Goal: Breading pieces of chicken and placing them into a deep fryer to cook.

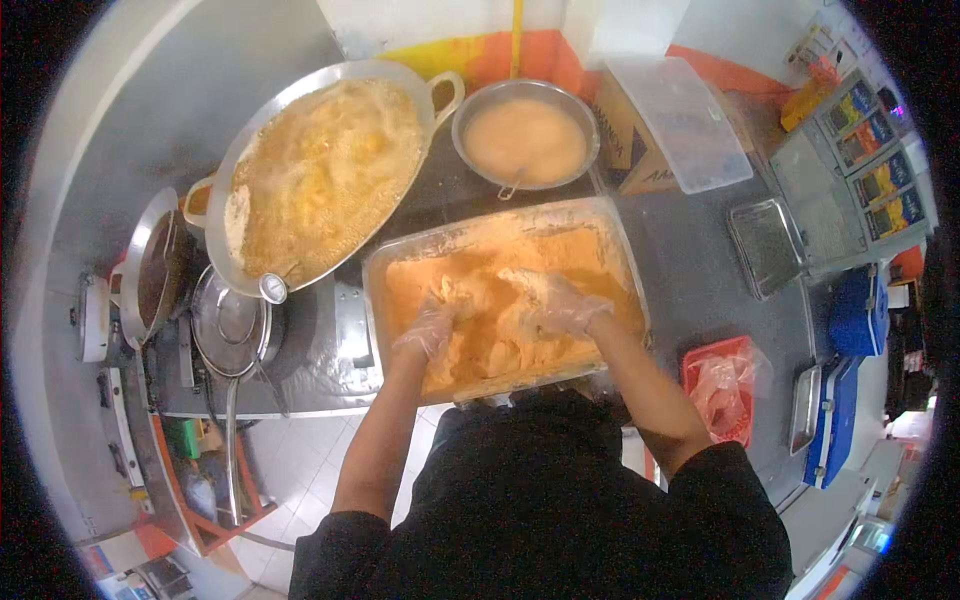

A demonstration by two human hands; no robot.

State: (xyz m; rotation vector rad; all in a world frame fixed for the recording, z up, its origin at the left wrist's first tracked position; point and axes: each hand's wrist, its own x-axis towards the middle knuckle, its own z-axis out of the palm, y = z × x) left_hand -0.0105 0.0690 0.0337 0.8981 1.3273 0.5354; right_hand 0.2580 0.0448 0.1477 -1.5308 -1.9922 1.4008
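Note:
A rectangular plastic tub of orange breading flour stands on the counter before me. Both my hands wear clear plastic gloves and are down in this flour. My left hand is at the tub's left side, with its floury fingers against a coated food piece. On the right, my right hand reaches in palm down, its fingertips caked with flour. Flour hides the fingers, so what either hand grips is unclear. More coated lumps lie between the hands, near the front of the tub.
A large two-handled pan of bubbling oil, with a dial thermometer at its rim, is at left. Behind the tub stands a metal bowl of pale orange liquid. A strainer, red tray and metal tray flank me.

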